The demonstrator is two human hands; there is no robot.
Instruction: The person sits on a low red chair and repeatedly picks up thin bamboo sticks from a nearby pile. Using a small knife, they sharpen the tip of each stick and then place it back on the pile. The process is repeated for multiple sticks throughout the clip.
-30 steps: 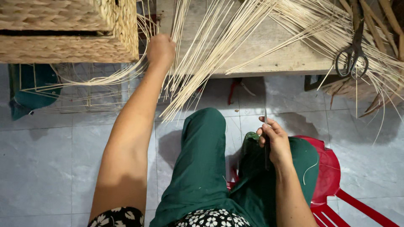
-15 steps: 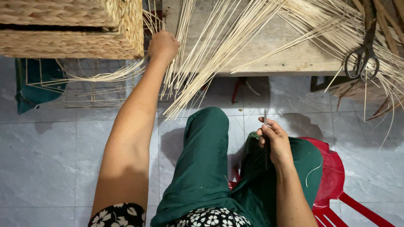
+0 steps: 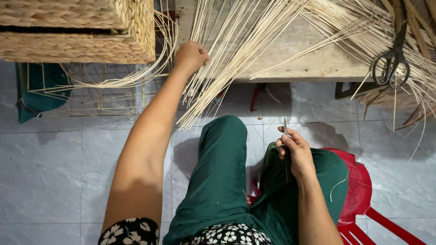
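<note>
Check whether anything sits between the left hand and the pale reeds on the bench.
Nothing visible does. The left hand is already in the reeds at the edge of the wooden bench. The woven basket stands off to one side.

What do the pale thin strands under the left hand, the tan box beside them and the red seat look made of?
The pale thin strands look like split rattan or reed: matt, stiff, straw-coloured, though which plant is unclear. The tan woven box shows braided natural fibre, dry and rough. The red seat looks like moulded plastic, smooth with a slight sheen.
</note>
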